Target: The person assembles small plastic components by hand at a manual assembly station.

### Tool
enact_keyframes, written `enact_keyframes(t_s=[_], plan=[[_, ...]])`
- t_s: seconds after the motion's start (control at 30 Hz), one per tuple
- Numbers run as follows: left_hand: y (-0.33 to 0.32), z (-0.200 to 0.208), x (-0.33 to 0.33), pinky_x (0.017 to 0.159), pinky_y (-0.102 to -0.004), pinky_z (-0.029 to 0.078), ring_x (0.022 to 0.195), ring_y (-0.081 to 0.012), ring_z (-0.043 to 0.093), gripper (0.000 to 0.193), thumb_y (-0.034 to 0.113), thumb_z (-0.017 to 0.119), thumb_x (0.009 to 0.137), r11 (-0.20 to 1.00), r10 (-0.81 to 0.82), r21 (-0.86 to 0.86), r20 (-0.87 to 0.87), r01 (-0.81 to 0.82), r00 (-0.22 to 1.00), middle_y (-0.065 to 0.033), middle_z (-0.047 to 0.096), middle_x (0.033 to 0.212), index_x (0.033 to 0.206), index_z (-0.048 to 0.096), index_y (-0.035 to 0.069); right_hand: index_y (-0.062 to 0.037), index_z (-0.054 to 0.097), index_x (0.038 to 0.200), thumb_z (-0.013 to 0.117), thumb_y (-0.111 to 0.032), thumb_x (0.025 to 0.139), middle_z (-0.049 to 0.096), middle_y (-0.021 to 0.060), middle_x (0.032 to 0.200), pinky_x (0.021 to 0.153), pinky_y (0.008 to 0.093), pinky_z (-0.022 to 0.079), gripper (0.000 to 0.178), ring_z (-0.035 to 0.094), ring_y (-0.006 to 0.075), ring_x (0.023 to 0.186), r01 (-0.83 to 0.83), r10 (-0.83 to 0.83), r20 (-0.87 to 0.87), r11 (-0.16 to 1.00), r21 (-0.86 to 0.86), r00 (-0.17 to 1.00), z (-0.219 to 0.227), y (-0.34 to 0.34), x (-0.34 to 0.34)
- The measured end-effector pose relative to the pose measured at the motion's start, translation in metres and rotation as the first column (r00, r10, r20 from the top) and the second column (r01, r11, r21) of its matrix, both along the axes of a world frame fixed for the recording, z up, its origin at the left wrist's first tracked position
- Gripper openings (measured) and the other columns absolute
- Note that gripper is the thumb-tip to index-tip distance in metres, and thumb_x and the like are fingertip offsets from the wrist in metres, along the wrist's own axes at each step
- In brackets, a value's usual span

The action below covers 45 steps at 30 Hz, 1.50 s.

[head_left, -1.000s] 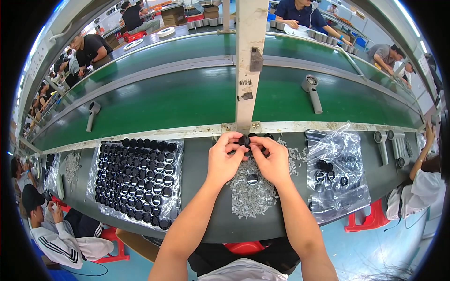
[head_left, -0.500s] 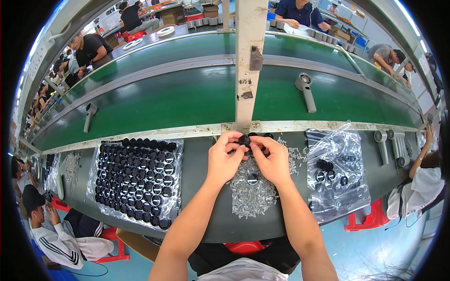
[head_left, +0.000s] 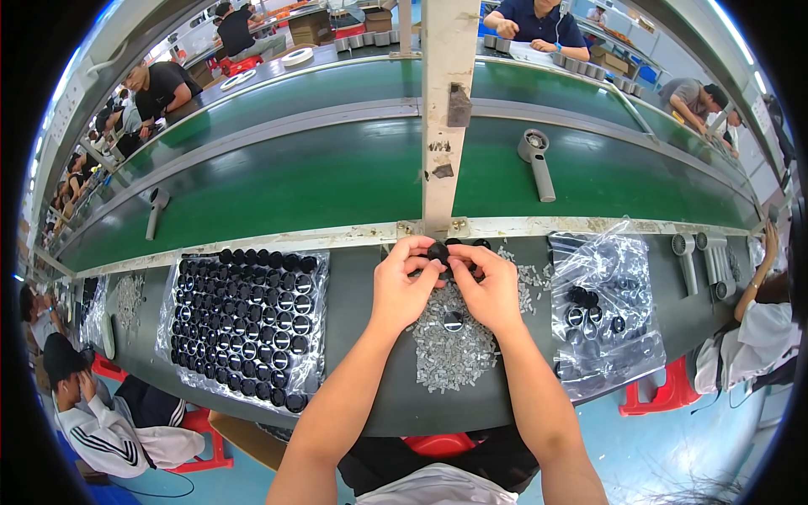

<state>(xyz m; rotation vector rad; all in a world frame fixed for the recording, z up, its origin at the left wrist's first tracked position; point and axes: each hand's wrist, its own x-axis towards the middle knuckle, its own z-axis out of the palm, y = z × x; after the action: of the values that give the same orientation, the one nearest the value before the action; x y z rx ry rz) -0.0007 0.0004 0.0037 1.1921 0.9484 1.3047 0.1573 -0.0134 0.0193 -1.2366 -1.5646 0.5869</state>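
Position of a small, round, black, plastic-looking cap [head_left: 438, 252] between the left hand [head_left: 404, 284] and the right hand [head_left: 488, 288]. Each hand pinches the cap from its own side, thumb toward the body and forefinger beyond; the two mirror each other, so neither is clearly nearer. Being round, the cap presents no evident long axis, and finer detail is too small to tell. It lies toward the far side of the dark grey desk [head_left: 353, 324], where a white rail [head_left: 337, 239] and an upright white metal post [head_left: 442, 126] limit forward movement. Bodyward of the cap spreads a heap of small, translucent grey pieces [head_left: 454, 366]. At left, rows of glossy black discs [head_left: 242, 324] rest on a transparent plastic sheet [head_left: 316, 366]; at right lies a transparent plastic bag [head_left: 606, 362]. Strips of bare desk beside both forearms offer sideways room.
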Motion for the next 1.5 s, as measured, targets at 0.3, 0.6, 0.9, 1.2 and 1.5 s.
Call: enact_keyframes(t_s=[0.3,0.6,0.9,1.2,1.5], plan=[[-0.001,0.003,0.000,0.073,-0.0333,0.066,0.097,-0.0177,0.069,0.035,0.002,0.068,0.097,0.998,0.033,0.060,-0.058,-0.029,0.998,-0.0137,0.063,0.117,0.129,0.058,-0.008,-0.0051,0.077,0.110,0.069,-0.003,0.091,0.075,0.0081,0.091,0.064,0.0269,0.050,0.020,0.067,0.0135,0.074,-0.038,0.039,-0.023,0.998,0.048,0.999,0.001,0.000,-0.001],[0.002,0.001,-0.003,0.070,-0.0335,0.066,0.088,-0.0180,0.070,0.029,0.011,0.056,0.106,0.996,0.074,-0.057,0.154,-0.065,0.985,-0.0116,0.068,0.106,0.129,0.060,-0.005,-0.0039,0.077,0.108,0.069,-0.002,0.090,0.075,0.0077,0.091,0.063,0.0269,0.050,0.019,0.068,0.0135,0.075,-0.001,0.001,-0.003,0.999,0.032,1.000,0.007,-0.002,-0.002],[0.003,0.007,-0.013,0.063,-0.0319,0.063,0.080,-0.0155,0.067,0.027,0.009,0.055,0.106,0.976,0.215,-0.043,0.265,-0.211,0.940,-0.0081,0.064,0.099,0.130,0.059,-0.003,-0.0044,0.077,0.096,0.070,0.002,0.083,0.074,0.0080,0.091,0.074,0.0330,0.054,0.017,0.068,0.0233,0.083,-0.020,-0.009,0.153,0.982,0.187,0.988,0.000,0.002,0.002],[0.008,-0.001,-0.012,0.060,-0.0286,0.061,0.079,-0.0131,0.067,0.033,-0.001,0.062,0.098,0.975,0.223,-0.038,0.163,-0.220,0.961,-0.0130,0.066,0.113,0.131,0.058,-0.004,-0.0117,0.077,0.086,0.077,-0.010,0.073,0.069,0.0004,0.111,0.097,0.0423,0.043,0.013,0.057,0.0255,0.111,-0.075,0.050,0.416,0.996,0.044,0.908,0.000,-0.008,0.002],[0.007,-0.005,-0.011,0.063,-0.0276,0.061,0.082,-0.0123,0.068,0.039,-0.005,0.067,0.093,0.982,0.185,0.004,0.074,-0.186,0.980,-0.0116,0.065,0.112,0.132,0.060,-0.002,-0.0113,0.073,0.082,0.077,-0.010,0.073,0.070,0.0003,0.110,0.096,0.0421,0.042,0.011,0.057,0.0257,0.111,-0.083,0.076,0.375,0.997,0.003,0.924,0.000,-0.007,0.002]])
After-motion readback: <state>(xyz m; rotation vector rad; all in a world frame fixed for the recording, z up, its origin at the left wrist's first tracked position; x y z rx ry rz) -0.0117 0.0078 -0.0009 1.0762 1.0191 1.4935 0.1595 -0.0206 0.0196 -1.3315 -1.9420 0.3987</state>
